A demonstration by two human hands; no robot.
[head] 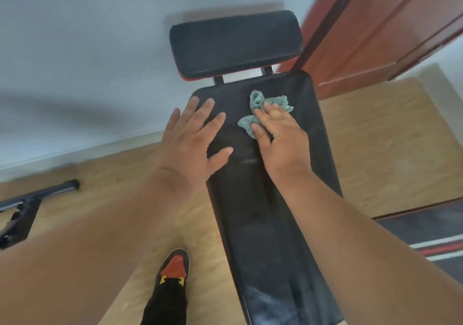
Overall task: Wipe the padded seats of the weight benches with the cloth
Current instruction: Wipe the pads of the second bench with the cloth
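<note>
Head view, looking down along a long black padded bench pad (270,212) that runs away from the person toward a white wall (87,49). Beyond its far end, across a short gap spanned by two dark brackets, sits a separate black head pad (235,44) with a red edge showing underneath. Left hand (190,144): fingers straight and spread, palm flat on the left edge of the bench pad near its far end, holding nothing. Right hand (280,134): lying on the pad just right of the left hand, fingers laid over a crumpled teal cloth (263,109) and pressing it onto the pad; thumb rests on the cloth's near edge; whether the fingers curl round any of the fabric cannot be told. Cloth location: far third of the bench pad, right of centre, bunched, partly sticking out past the fingertips. Near end of the pad shows a pale sheen. Floor is light wood (375,149). A shoe (174,268), black with red toe and yellow lace parts, stands on the floor left of the bench. Dark metal frame (27,204) at far left; striped mat (431,239) at right; red-brown door (390,24) upper right. No containers in view.
</note>
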